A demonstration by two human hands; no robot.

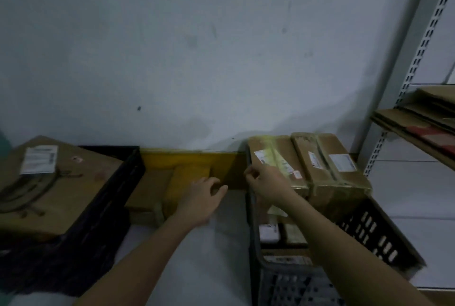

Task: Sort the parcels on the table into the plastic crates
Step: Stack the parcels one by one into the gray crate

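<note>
- Left crate point(118, 182), nine o'clock: a large box point(61, 182) lies tilted over its rim, too wide to drop in.
- Left hand point(202, 197), fingers loosely spread, rests on the yellow parcel point(187, 177) at centre, seemingly picking it next.
- Right hand point(266, 182) pinches the taped parcel point(275, 158) atop the overfull right crate point(369, 229), three o'clock, probably steadying it.

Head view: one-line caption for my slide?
Left hand reaches a table parcel; right hand touches boxes in the right crate.
</note>
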